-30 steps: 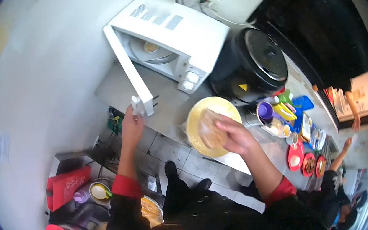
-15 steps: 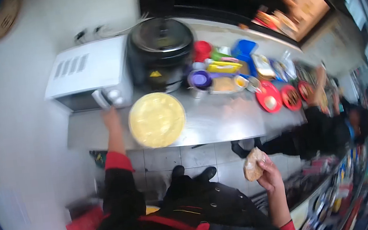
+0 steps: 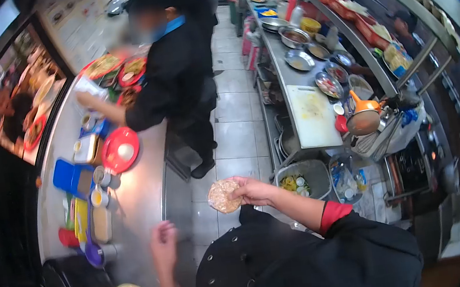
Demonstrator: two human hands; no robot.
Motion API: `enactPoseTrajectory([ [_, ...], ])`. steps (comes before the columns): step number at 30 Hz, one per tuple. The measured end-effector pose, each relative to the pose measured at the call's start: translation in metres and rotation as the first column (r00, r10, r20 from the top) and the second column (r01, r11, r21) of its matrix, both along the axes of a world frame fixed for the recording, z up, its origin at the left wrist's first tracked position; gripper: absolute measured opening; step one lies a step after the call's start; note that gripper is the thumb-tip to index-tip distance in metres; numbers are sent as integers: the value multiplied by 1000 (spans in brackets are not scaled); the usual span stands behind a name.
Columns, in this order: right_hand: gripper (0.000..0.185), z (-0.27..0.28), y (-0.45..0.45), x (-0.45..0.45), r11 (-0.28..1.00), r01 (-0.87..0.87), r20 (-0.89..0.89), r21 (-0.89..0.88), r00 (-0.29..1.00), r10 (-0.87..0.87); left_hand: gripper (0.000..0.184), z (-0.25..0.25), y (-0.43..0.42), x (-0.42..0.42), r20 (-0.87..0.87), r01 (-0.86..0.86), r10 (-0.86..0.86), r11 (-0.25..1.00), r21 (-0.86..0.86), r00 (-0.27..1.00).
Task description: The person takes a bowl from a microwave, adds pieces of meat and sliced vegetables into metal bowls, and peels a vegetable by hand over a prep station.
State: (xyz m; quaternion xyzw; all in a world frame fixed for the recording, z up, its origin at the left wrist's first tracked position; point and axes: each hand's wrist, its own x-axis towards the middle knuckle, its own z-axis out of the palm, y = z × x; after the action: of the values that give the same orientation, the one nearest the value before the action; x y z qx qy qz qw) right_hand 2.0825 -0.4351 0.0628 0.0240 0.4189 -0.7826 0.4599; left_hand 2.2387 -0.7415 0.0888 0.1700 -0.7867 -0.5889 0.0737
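Beside the table [image 3: 144, 182], your right hand [image 3: 254, 191] held the patty [image 3: 223, 196]; your left hand [image 3: 164, 244], freed from the microwave, seemed, though blurred, empty and loosely spread.

We see a co-worker [image 3: 183, 86] in black at the steel tabletop [image 3: 146, 188], near a red plate [image 3: 111, 149] bearing a white mound [image 3: 126, 151]. A blue tray [image 3: 63, 174], purple cup [image 3: 94, 255] and black cooker [image 3: 83, 283] share that side. Across the tiled floor [image 3: 236, 137], we find steel bowls [image 3: 301, 63], a white board [image 3: 322, 133], a strainer [image 3: 364, 120] beside it and a grey bin [image 3: 321, 177] below.
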Motion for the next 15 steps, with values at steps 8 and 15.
enactPoseTrajectory([
  [8,61,-47,118,-107,923,375,-57,-80,923,-380,32,-3,166,-232,147,596,-619,784,172,772],
  [15,56,-32,194,-202,803,592,-108,-66,796,-596,35,-16,230,-366,218,608,-670,738,291,709],
])
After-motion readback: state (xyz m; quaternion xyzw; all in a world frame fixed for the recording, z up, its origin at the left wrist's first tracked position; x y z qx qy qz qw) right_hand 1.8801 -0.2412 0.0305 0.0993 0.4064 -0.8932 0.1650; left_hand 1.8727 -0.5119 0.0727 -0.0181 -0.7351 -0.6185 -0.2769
